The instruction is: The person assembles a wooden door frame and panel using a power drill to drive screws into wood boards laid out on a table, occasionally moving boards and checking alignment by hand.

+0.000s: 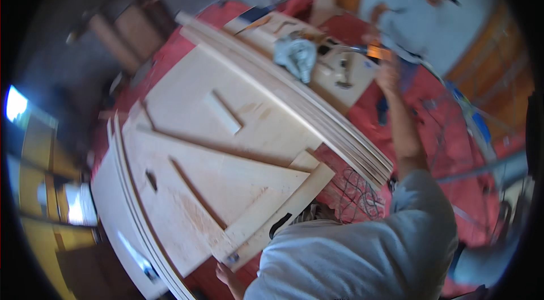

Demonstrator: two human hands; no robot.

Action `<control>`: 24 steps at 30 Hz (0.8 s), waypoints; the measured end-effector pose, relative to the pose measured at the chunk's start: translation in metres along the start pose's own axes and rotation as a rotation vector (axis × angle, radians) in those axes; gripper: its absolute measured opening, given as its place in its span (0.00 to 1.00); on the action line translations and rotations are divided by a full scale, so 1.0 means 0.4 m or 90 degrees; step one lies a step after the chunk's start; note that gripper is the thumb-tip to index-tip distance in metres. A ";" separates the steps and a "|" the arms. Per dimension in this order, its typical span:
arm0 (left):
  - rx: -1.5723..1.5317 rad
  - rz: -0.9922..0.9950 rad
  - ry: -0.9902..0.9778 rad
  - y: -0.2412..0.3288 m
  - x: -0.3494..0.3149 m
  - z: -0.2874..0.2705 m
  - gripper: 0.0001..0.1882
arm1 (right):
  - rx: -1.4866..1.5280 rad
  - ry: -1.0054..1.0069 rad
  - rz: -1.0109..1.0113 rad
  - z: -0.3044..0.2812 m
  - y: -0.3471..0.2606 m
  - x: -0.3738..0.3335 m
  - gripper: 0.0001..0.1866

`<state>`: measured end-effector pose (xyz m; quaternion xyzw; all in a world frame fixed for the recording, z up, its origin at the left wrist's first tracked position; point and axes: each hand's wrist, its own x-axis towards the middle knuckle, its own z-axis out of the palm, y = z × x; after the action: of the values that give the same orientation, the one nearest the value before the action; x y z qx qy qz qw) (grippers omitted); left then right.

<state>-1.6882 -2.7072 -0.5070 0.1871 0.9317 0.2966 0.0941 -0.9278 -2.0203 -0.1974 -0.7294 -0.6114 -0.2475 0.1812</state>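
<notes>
My right arm reaches far forward, and my right hand (pixel 387 75) is closed around an orange-and-black tool (pixel 378 51). A thin shaft seems to point left from it; blur hides its exact kind. Low in the view, my left hand (pixel 222 273) is at the near corner of a pale wooden board (pixel 258 239); its fingers are mostly hidden. A small dark object (pixel 232 258) sits on that corner. Pale triangular panels (pixel 226 167) and a narrow strip (pixel 195 192) lie on the large wooden sheet (pixel 187 90) before me.
Long stacked boards (pixel 283 98) cross the table's right side, with more strips (pixel 133 198) at left. Beyond lie a crumpled pale cloth (pixel 296 57) and a hammer (pixel 343 71). Another person (pixel 422 25) stands at back right. Tangled cables (pixel 357 192) lie on red floor covering.
</notes>
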 end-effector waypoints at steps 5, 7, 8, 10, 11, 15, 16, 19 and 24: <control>-0.125 -0.176 0.073 0.240 -0.147 -0.136 0.15 | 0.053 0.042 -0.162 0.152 0.199 -0.014 0.39; -0.134 -0.183 0.100 0.183 -0.165 -0.175 0.13 | 0.108 -0.079 -0.132 0.161 0.176 -0.062 0.37; -0.130 -0.197 0.090 0.206 -0.162 -0.147 0.13 | 0.065 -0.019 -0.144 0.161 0.219 -0.084 0.36; -0.098 -0.140 0.140 0.175 -0.194 -0.124 0.15 | 0.026 -0.111 -0.076 0.102 0.145 -0.135 0.36; -0.145 -0.187 0.068 0.249 -0.193 -0.100 0.16 | 0.009 -0.104 -0.059 0.042 0.131 -0.154 0.36; -0.321 -0.174 -0.109 0.351 -0.177 -0.032 0.20 | 0.029 -0.098 -0.148 -0.100 0.021 -0.215 0.35; -0.343 -0.152 -0.167 0.401 -0.166 -0.007 0.21 | 0.045 -0.083 -0.161 -0.113 0.011 -0.227 0.35; -0.360 -0.007 -0.321 0.555 -0.149 0.038 0.24 | 0.057 -0.096 -0.195 -0.307 -0.135 -0.303 0.32; -0.446 0.190 -0.623 0.814 -0.167 0.000 0.35 | 0.172 -0.174 -0.289 -0.598 -0.356 -0.476 0.31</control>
<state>-1.5319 -2.4886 -0.3112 0.3877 0.5920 0.4745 0.5235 -1.1257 -2.2821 -0.1194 -0.5702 -0.8049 -0.0974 0.1325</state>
